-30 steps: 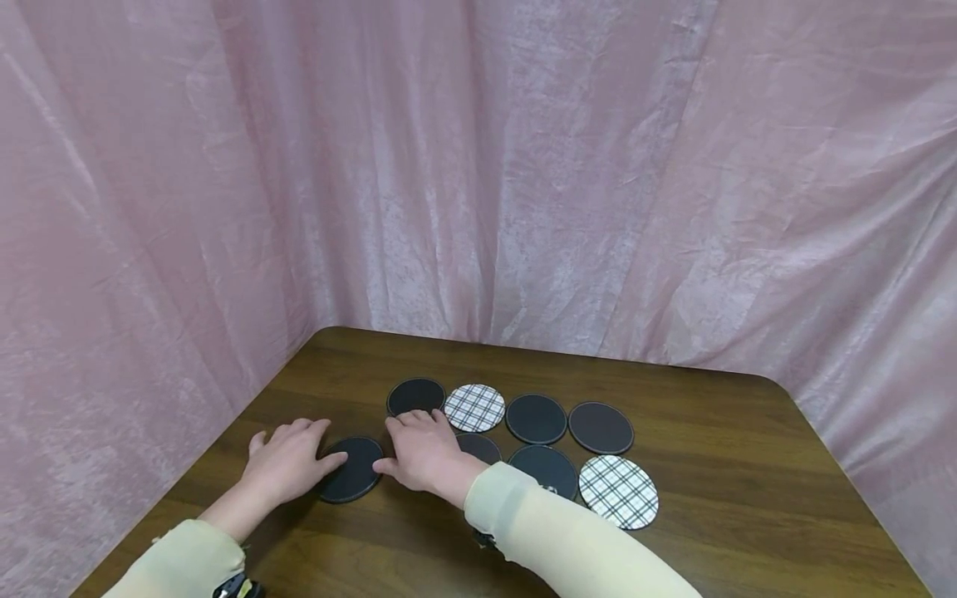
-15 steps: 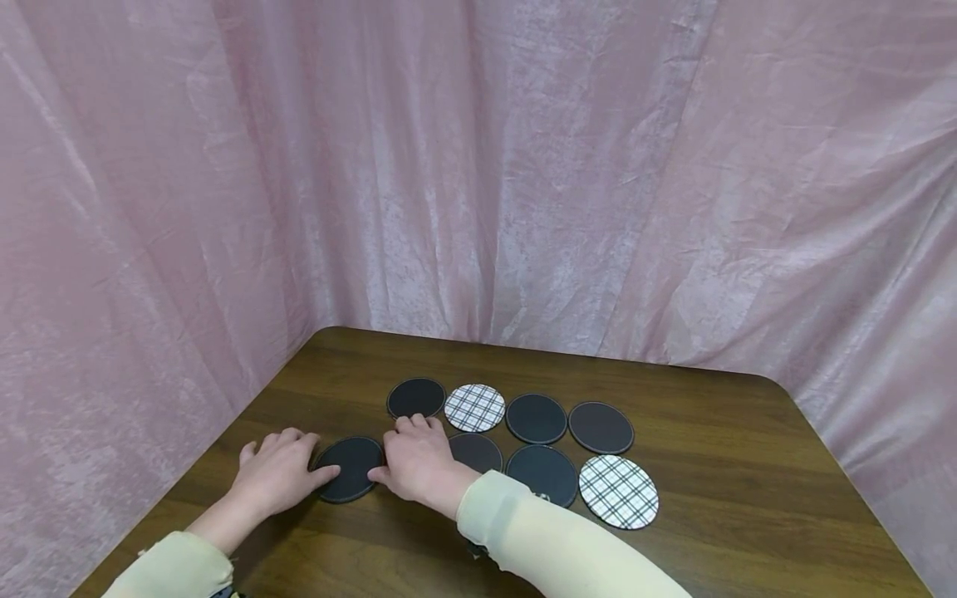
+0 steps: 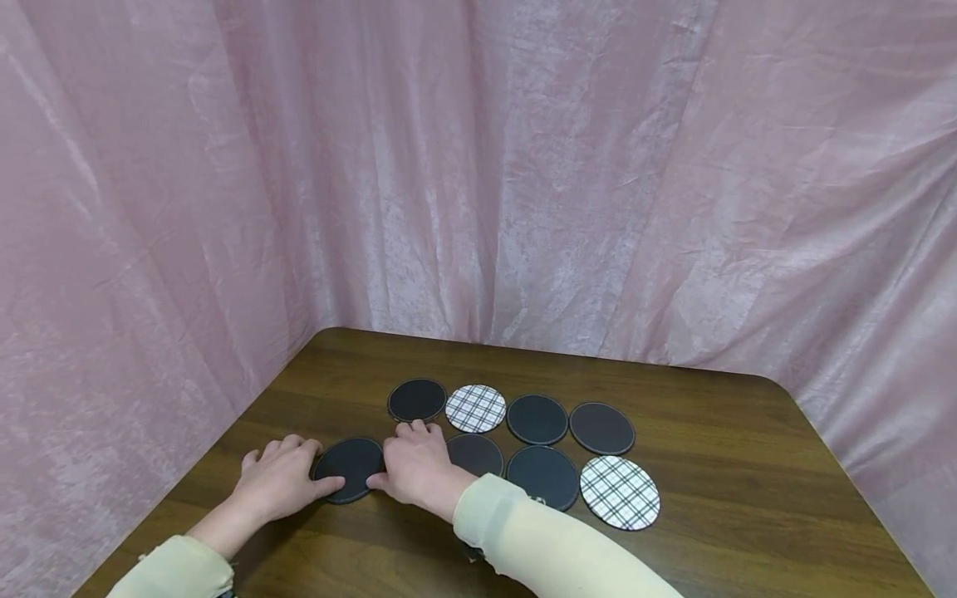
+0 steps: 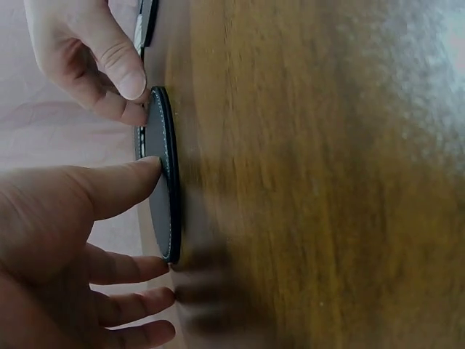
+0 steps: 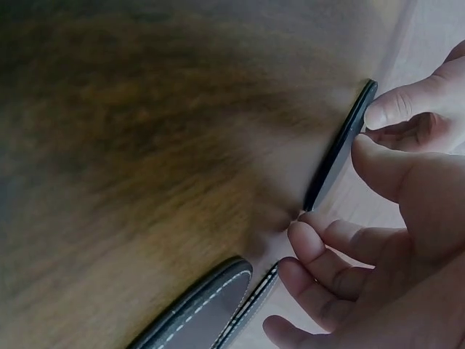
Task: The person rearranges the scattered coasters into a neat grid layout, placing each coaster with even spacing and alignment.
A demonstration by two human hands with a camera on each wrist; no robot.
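A black round coaster (image 3: 350,468) lies flat on the brown table (image 3: 718,465) between my two hands. My left hand (image 3: 282,475) rests on the table at its left, fingers spread, thumb tip touching the coaster's near left edge (image 4: 164,182). My right hand (image 3: 415,465) rests at its right, thumb against the right edge, fingers loosely bent on the wood. In the right wrist view the coaster (image 5: 338,149) shows edge-on between both thumbs.
Seven more coasters lie in two rows to the right: black (image 3: 416,399), plaid (image 3: 475,408), black (image 3: 537,419), dark brown (image 3: 601,428), dark brown (image 3: 478,455), black (image 3: 543,477), plaid (image 3: 620,492). Pink curtains close in the table's left and far sides.
Both hands have drawn back a little. My left thumb slid off the coaster's top to its edge. My right hand shifted left, uncovering more of the dark brown coaster behind it.
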